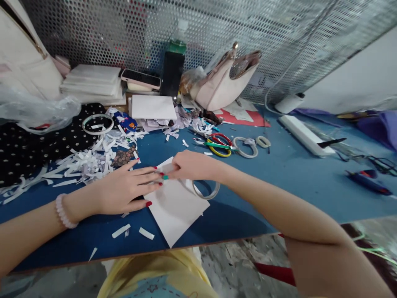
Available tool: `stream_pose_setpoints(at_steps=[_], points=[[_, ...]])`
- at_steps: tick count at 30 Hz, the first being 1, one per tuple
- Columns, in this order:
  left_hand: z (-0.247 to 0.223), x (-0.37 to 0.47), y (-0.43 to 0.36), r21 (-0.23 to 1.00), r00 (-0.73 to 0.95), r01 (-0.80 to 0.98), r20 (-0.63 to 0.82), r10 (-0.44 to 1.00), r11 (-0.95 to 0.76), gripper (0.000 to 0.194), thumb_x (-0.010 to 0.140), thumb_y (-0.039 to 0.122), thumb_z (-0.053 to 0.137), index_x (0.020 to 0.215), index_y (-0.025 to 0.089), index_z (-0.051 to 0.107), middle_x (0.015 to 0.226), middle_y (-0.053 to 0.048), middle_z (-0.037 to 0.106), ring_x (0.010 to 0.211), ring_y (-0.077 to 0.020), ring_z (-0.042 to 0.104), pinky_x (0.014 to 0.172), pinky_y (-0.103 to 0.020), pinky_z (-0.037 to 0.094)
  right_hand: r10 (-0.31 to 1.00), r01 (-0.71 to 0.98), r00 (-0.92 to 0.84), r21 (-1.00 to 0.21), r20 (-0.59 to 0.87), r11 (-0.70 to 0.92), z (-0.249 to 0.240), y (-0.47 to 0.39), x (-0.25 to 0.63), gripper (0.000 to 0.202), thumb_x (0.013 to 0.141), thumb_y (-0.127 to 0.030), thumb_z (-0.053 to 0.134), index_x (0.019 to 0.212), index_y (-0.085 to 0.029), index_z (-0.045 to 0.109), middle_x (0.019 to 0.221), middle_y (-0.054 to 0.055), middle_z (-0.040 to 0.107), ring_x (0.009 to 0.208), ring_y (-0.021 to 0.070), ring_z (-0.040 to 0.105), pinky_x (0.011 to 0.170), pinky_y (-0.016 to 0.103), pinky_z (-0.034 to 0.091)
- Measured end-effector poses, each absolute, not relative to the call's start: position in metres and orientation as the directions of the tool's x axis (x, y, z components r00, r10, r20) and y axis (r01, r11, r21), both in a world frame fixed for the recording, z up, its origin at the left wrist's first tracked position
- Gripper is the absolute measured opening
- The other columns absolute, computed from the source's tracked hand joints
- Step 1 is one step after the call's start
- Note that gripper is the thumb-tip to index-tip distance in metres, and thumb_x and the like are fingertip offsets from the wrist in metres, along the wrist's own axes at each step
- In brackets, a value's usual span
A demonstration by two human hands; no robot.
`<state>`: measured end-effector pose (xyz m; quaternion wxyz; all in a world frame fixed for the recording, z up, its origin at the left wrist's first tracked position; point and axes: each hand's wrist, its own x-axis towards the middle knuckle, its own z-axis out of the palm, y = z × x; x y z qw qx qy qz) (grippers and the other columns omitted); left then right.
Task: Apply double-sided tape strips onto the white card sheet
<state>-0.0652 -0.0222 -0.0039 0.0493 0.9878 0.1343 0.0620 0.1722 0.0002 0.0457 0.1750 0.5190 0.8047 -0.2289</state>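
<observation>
A white sheet of paper [178,211] lies at an angle near the front edge of the blue table. My left hand [122,188], with a pale bead bracelet on the wrist, lies flat with its fingers spread, the fingertips on the paper's left edge. Across the paper's upper part, my right hand [189,165] has its fingers curled down near the left fingertips. What those fingers hold, if anything, is hidden. Below the right wrist a pale ring like a tape roll [214,193] shows partly over the paper.
Paper strips [93,159] are heaped on the left by a dotted black cloth [18,153]. Scissors [220,145] and tape rolls [246,149] lie beyond my right hand. Paper stacks [153,107], a phone [141,78] and a handbag [228,82] stand behind. Blue snips [369,181] lie right.
</observation>
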Motion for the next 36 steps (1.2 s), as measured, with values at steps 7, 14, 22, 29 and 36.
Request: stream_pose_setpoints(at_steps=[7,14,22,29,36], points=[[0.007,-0.05,-0.019,0.069,0.949,0.221,0.216,0.231,-0.973,0.029,0.1,0.033,0.048,0.119,0.02,0.067,0.126,-0.007,0.068,0.122,-0.0246,0.058,0.108,-0.041,0.035,0.771,0.905,-0.426,-0.239,-0.474,0.353,0.047,0.001,0.179,0.038,0.082,-0.051,0.063,0.077,-0.015,0.07,0.076,0.008,0.071,0.066,0.0167,0.06,0.054,0.025,0.032],[0.01,-0.026,-0.012,-0.038,0.949,0.203,0.256,0.187,-0.979,0.025,0.099,0.017,0.048,0.089,0.018,0.072,0.096,-0.004,0.073,0.092,-0.018,0.066,0.092,-0.037,0.046,0.785,0.884,-0.454,-0.322,-0.422,0.338,0.052,-0.003,0.188,0.026,0.081,-0.041,0.067,0.081,-0.015,0.072,0.081,0.006,0.072,0.071,0.0149,0.061,0.059,0.023,0.036],[0.009,-0.017,-0.019,-0.115,0.946,0.259,0.229,0.228,-0.959,0.017,0.096,0.012,0.053,0.095,0.011,0.07,0.098,-0.01,0.072,0.093,-0.0226,0.067,0.083,-0.037,0.054,0.763,0.835,-0.542,-0.329,-0.351,0.442,0.043,0.0,0.201,0.023,0.082,-0.036,0.062,0.084,-0.015,0.07,0.084,0.007,0.071,0.074,0.0154,0.059,0.059,0.023,0.034],[-0.002,-0.024,-0.018,-0.075,0.934,0.238,0.291,0.207,-0.968,0.028,0.101,0.014,0.041,0.109,0.01,0.068,0.111,-0.012,0.072,0.105,-0.0222,0.066,0.086,-0.036,0.057,0.762,0.841,-0.526,-0.365,-0.378,0.4,0.045,-0.002,0.202,0.016,0.082,-0.027,0.058,0.078,-0.015,0.068,0.079,0.004,0.071,0.069,0.0132,0.058,0.06,0.022,0.035],[-0.007,-0.027,-0.016,-0.03,0.935,0.244,0.274,0.227,-0.969,0.027,0.101,0.014,0.043,0.112,0.011,0.068,0.115,-0.013,0.071,0.109,-0.0225,0.065,0.09,-0.038,0.057,0.824,0.889,-0.429,-0.334,-0.37,0.313,0.04,0.006,0.218,0.025,0.084,-0.038,0.058,0.071,-0.017,0.062,0.069,0.004,0.068,0.064,0.0143,0.059,0.058,0.023,0.037]])
